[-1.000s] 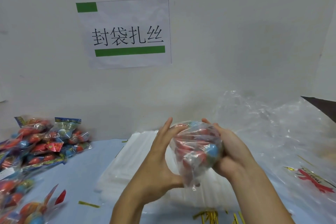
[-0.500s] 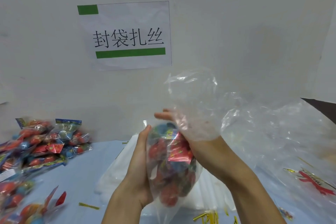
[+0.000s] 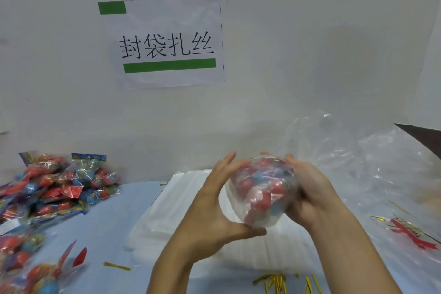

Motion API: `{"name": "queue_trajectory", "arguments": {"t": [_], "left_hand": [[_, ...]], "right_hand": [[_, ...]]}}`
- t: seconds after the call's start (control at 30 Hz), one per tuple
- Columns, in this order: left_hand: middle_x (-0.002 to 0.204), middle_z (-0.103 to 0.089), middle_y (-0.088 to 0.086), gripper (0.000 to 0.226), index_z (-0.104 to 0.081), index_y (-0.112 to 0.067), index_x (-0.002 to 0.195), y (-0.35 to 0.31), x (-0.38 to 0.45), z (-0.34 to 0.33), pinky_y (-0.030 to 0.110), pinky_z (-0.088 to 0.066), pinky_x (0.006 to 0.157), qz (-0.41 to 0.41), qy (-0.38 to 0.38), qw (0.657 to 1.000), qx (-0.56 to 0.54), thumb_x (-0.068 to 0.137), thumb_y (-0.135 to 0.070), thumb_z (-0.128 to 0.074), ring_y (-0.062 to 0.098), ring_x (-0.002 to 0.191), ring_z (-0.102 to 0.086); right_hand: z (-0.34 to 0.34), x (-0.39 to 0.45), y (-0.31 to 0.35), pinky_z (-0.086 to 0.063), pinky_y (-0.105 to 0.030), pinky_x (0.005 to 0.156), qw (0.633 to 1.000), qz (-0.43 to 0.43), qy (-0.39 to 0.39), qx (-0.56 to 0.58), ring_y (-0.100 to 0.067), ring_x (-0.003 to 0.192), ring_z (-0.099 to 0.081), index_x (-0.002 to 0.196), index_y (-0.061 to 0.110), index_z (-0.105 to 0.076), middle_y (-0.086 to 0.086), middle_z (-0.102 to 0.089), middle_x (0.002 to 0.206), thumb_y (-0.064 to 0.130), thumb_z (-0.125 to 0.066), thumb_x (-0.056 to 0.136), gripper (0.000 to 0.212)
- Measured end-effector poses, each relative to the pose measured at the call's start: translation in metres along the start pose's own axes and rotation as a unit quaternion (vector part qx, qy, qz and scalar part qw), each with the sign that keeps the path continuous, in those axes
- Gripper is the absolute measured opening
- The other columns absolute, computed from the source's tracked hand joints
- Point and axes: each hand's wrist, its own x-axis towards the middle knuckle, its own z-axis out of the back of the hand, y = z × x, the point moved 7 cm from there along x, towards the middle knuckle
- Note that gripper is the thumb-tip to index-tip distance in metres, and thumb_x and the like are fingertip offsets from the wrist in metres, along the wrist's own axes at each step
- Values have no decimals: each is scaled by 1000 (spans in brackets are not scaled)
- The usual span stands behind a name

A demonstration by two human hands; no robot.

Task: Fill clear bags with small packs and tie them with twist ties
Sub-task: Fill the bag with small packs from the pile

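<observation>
Two hands cup the filled bag between them, above the desk: our left hand props its underside, our right hand wraps its far side, gathering the packs; ties lie below.

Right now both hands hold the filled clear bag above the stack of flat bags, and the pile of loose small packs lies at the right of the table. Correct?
Not quite. In the head view the pile of small packs lies at the left of the table, not the right. The rest stands: the left hand and right hand hold the filled clear bag above the stack of flat bags.
</observation>
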Motion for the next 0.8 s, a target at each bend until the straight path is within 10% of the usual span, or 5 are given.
{"name": "queue_trajectory", "arguments": {"t": [0.2,0.37,0.57,0.67,0.8], "left_hand": [[113,-74,3,64,-70,-21,117,18,-1,-2,30,-55,91,88,-47,968,-230,73,-68,-69,20,110,-68],[124,-69,14,69,-70,-24,121,36,0,-24,57,-49,98,237,-14,880,-411,89,-76,-37,36,115,-65],[135,-58,-14,56,-54,-32,133,22,-4,25,22,-45,98,218,-176,953,-115,85,-59,-58,6,121,-56],[128,-57,-29,74,-56,-38,128,-10,1,21,2,-39,90,150,-66,985,-51,66,-78,-69,-14,114,-52],[86,-76,-11,16,-78,-22,93,-35,5,16,8,-49,67,56,-21,992,-109,80,-31,-79,-1,81,-71]], "right_hand": [[-17,-15,20,-60,-39,86,959,142,32,-242,-18,86,-77,95,25,-82,-4,-80,95,48,-42,105,47],[-41,-31,16,-57,-38,96,894,193,192,-356,-12,102,-73,114,61,-66,12,-75,113,81,-33,82,51],[-19,-14,15,-55,-43,98,904,170,99,-380,-14,88,-75,83,32,-80,6,-79,89,43,-42,105,45],[-29,-17,2,-54,-31,93,866,155,173,-442,-5,91,-72,87,34,-78,13,-78,93,33,-48,102,34],[-59,-32,-19,-51,-14,69,831,141,291,-453,2,78,-69,81,45,-73,17,-74,83,7,-43,98,51]]}}
